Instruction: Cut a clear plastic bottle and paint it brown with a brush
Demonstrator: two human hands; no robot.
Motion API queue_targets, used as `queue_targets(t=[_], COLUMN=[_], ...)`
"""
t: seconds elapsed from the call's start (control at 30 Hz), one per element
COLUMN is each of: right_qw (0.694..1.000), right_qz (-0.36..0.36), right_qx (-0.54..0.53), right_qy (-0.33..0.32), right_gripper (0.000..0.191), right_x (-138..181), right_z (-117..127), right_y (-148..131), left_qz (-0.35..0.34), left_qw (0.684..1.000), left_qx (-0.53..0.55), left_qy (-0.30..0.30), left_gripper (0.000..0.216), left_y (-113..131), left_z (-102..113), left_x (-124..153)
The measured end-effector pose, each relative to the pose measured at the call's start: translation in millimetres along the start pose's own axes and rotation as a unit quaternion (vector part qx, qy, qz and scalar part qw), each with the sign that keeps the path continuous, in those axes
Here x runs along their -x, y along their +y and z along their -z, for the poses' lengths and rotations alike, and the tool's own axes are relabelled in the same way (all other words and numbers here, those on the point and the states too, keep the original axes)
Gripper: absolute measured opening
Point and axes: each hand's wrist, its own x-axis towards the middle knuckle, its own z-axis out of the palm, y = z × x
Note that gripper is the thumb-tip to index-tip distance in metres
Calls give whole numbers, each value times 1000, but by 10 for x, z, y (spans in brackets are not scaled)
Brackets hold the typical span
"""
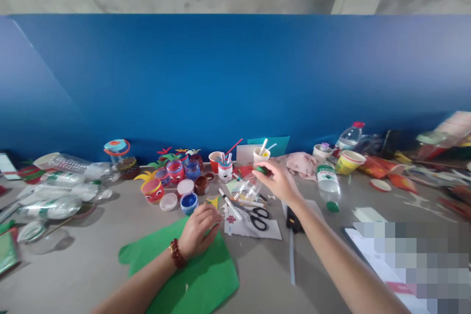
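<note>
My right hand (279, 181) reaches over the middle of the table. Its fingers are pinched round the green cap of a clear plastic bottle piece (247, 187), which slants down to the left. My left hand (201, 229), with a beaded bracelet at the wrist, rests on the edge of a green sheet (206, 279). Its fingers are curled in, and whatever they may hold is hidden. Just right of it are black-handled scissors (259, 219) and a white marker (231, 205), both lying over a torn white paper (270, 230).
Paint jars (189, 202) and decorated cups (151, 190) cluster left of centre. Plastic bottles (55, 206) lie at the left. A utility knife (293, 221), a labelled bottle (328, 184) and a yellow paper cup (349, 162) are to the right. A blue partition (206, 78) stands behind.
</note>
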Motion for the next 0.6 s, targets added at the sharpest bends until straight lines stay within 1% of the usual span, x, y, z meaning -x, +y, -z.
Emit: queue_targets(t=[0.07, 0.1, 0.13, 0.17, 0.2, 0.27, 0.3, 0.33, 0.37, 0.43, 0.47, 0.53, 0.6], right_qw=[998, 989, 976, 964, 953, 941, 937, 935, 933, 932, 934, 942, 952], right_qz=[4, -15, -37, -51, -58, -60, -53, -43, -33, -18, -14, -14, -22], right_qx=[-55, -134, -197, -241, -273, -305, -310, -312, -312, -300, -287, -246, -196], right_qy=[-30, -57, -81, -102, -120, -136, -150, -163, -175, -202, -213, -228, -236], right_gripper=[30, 31, 31, 31, 31, 29, 28, 26, 26, 25, 24, 23, 22], right_x=[60, 85, 105, 119, 128, 134, 134, 132, 131, 132, 135, 147, 162], right_z=[-31, -55, -82, -109, -136, -184, -204, -220, -234, -254, -261, -275, -290], right_y=[-167, -245, -320, -390, -458, -579, -631, -674, -709, -749, -758, -765, -776], left_qz=[71, 105, 138, 166, 194, 250, 273, 291, 305, 325, 334, 344, 343], left_qw=[994, 984, 966, 938, 900, 814, 777, 749, 732, 709, 704, 708, 727], left_qx=[81, 143, 216, 302, 389, 524, 564, 591, 605, 621, 622, 612, 590], left_qy=[24, 32, 35, 30, 15, -33, -56, -69, -74, -78, -77, -78, -80], left_gripper=[23, 28, 37, 48, 59, 71, 71, 70, 68, 63, 59, 56, 58], left_y=[3, 8, 17, 31, 50, 102, 132, 163, 193, 243, 263, 290, 307], left_z=[62, 94, 125, 151, 171, 187, 180, 166, 145, 98, 77, 48, 34], left_x=[-16, -31, -50, -73, -97, -143, -159, -170, -176, -174, -170, -160, -152])
